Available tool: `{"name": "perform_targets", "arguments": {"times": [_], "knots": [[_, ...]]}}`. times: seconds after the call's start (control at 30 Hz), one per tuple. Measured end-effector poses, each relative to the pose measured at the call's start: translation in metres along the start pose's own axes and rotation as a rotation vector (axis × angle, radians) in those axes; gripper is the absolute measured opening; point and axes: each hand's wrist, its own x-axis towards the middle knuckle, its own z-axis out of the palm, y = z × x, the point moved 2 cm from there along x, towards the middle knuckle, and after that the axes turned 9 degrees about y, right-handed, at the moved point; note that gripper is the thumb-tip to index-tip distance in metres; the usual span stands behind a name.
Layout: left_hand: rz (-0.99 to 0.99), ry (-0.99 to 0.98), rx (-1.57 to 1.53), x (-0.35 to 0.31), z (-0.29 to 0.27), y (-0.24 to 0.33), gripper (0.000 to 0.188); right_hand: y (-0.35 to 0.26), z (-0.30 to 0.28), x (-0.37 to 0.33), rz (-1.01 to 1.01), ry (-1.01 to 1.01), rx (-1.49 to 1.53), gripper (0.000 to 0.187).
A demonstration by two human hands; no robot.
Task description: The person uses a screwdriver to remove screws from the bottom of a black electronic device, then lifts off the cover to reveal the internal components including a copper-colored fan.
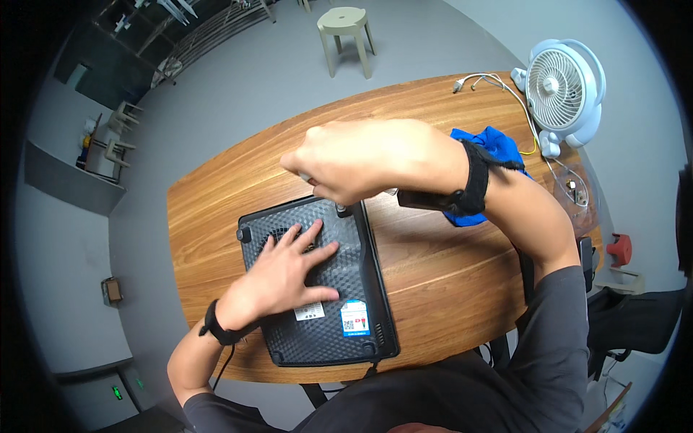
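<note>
A flat black appliance lies underside up on the wooden table, showing a textured shell, a round vent grille, corner feet and two labels. My left hand rests on it with fingers spread, partly covering the grille and one label. Over its far right corner, my right hand is closed in a fist. A small light bit shows between its fingers, but what it grips is hidden. Both wrists wear black straps.
A blue cloth lies partly behind my right forearm. A white fan stands at the table's far right with cables beside it. A clear plastic bag sits near the right edge. Beyond the table is a beige stool.
</note>
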Motion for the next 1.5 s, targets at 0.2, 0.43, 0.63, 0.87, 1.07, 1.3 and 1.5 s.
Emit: {"name": "perform_targets", "arguments": {"times": [0.2, 0.43, 0.63, 0.87, 1.07, 1.3, 1.5], "knots": [[-0.089, 0.339, -0.555, 0.038, -0.05, -0.025, 0.051, 0.009, -0.015, 0.0, 0.114, -0.151, 0.13, 0.023], [-0.128, 0.383, -0.818, 0.084, -0.034, -0.035, 0.023, 0.015, -0.021, 0.0, 0.047, -0.308, 0.199, 0.024], [-0.036, 0.581, -1.022, 0.105, -0.031, -0.025, 0.024, 0.009, -0.028, -0.008, 0.072, -0.289, 0.118, 0.024], [-0.172, 0.435, -0.993, 0.1, -0.032, -0.025, 0.021, 0.001, -0.018, -0.005, 0.105, -0.003, -0.361, 0.045], [-0.157, 0.493, -0.83, 0.105, -0.039, -0.023, 0.019, 0.006, -0.016, -0.012, 0.053, 0.072, -0.201, 0.034], [-0.079, 0.483, -1.027, 0.1, -0.027, -0.039, 0.018, 0.001, -0.019, -0.014, -0.055, 0.015, -0.183, 0.034], [-0.108, 0.56, -0.789, 0.099, -0.034, -0.029, 0.025, -0.01, -0.02, -0.002, 0.001, 0.099, -0.4, 0.039]]}}
